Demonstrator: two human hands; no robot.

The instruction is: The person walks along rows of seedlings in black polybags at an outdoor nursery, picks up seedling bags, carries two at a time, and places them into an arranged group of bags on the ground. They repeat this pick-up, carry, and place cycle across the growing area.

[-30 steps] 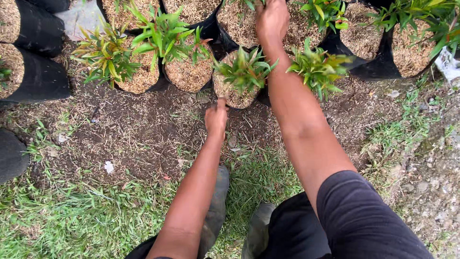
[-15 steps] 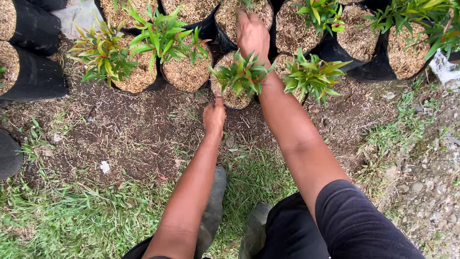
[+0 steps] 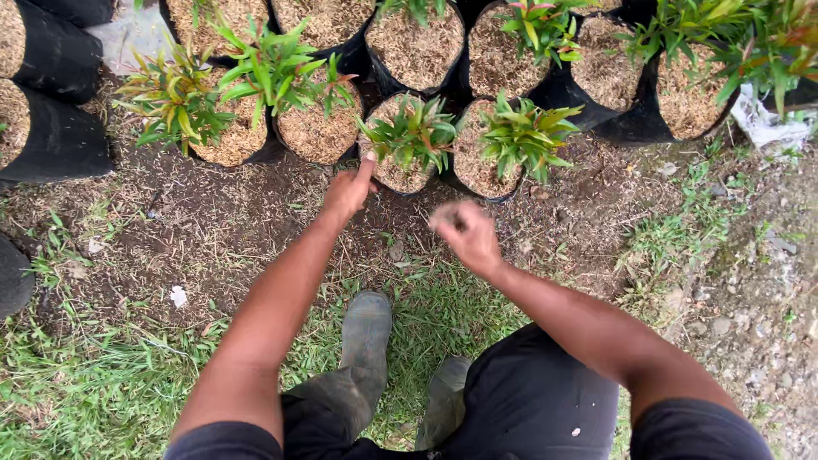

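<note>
Both hands outstretched (right hand (image 3: 464, 234) blurred)

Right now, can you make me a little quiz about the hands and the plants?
1. True or false: the left hand touches a plant bag.
2. Which hand looks blurred? A) left B) right C) both
3. Fill in: the boots stand on ____.

Key
1. True. Its fingers reach the bag's near rim.
2. B. The right hand is blurred, above the bare soil, and whether it holds anything cannot be told.
3. Grass.
</note>
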